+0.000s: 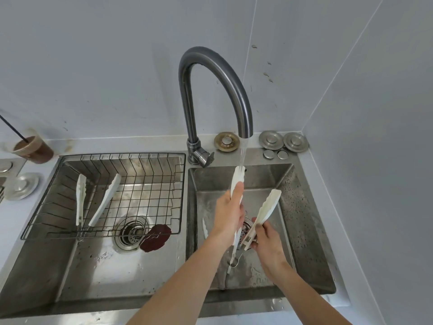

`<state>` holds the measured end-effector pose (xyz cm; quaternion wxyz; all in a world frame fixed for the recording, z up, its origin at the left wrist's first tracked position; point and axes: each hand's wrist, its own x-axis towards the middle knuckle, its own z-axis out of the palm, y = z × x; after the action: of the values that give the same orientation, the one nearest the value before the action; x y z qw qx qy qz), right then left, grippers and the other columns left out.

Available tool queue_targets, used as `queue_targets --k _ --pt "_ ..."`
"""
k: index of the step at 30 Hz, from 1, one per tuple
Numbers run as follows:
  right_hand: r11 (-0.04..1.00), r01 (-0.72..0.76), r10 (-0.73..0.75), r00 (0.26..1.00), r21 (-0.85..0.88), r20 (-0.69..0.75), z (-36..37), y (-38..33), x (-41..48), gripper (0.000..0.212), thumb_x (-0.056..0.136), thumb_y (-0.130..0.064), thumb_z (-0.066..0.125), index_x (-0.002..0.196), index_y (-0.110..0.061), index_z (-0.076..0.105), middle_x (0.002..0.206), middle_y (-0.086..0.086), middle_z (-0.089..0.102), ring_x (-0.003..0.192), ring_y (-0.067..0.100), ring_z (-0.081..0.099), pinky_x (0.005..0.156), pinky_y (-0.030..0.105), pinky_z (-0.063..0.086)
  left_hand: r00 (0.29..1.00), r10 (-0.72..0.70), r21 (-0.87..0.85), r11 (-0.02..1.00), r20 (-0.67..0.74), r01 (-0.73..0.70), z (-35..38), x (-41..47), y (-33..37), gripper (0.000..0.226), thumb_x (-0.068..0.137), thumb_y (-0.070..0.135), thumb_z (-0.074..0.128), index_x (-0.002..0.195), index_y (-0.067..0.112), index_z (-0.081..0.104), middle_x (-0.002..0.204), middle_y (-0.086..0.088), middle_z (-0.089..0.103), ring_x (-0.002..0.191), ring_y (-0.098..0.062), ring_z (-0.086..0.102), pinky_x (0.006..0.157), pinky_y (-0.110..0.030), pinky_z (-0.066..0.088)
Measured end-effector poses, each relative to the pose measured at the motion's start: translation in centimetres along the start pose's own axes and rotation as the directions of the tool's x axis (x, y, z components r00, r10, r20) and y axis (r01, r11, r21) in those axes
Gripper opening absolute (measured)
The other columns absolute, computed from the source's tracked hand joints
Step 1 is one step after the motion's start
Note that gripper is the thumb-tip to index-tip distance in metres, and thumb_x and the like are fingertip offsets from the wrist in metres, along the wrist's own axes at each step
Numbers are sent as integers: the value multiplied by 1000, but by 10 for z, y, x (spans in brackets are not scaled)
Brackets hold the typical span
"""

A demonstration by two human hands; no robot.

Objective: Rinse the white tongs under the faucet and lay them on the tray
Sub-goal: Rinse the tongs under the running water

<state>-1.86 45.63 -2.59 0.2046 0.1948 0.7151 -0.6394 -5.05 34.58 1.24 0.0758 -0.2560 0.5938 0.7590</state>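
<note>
The white tongs [268, 207] are spread open over the right sink basin [304, 207], with the tip of one arm in the stream from the curved steel faucet [210, 73]. The left hand [228, 214] wraps its fingers round that wet arm, and the right hand [267, 242] grips the hinge end. The tongs look like light, stiff, ridged plastic, likely slick and springy when wet, so the hinge end seems the surest hold. Two similar tongs [80, 198] lie in the wire tray [117, 158].

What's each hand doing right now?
Left hand: holds white plastic tongs under the curved steel faucet.
Right hand: holds second white plastic tongs.
</note>
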Motion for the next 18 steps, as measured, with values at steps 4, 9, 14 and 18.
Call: queue_targets --k 4,9,14,18 --pt "1000 9 -9 1000 15 21 7 -1 -3 22 100 -15 36 100 -19 57 84 10 62 71 16 64 63 28 52 989 -10 106 994 -147 26 -2 4 1 57 80 70 50 52 24 32 40 8 27 33 -10 23 35 -21 20" --pt "991 67 -71 997 -115 -30 6 -4 -5 21 101 -18 35 110 -16 54 89 10 63 83 25 63 82 46 54 955 278 286 928 -103 -239 -3 6 5 44 91 56 42 78 15 50 53 6 49 45 -9 44 48 -23 39" --pt "955 183 -202 978 -232 -58 12 -5 -14 15 100 -17 36 105 -17 51 71 4 58 57 13 50 47 14 41 877 450 690 689 -170 -220 16 10 14 44 96 52 31 83 13 45 66 -2 58 60 -23 56 53 -33 39" --pt "921 247 -303 940 -300 -156 9 -1 -23 12 99 -16 37 91 -17 47 72 10 56 54 15 45 43 14 38 839 509 697 673 -195 -246 16 11 15 62 92 57 22 90 5 55 72 -16 66 67 -36 63 59 -45 50"
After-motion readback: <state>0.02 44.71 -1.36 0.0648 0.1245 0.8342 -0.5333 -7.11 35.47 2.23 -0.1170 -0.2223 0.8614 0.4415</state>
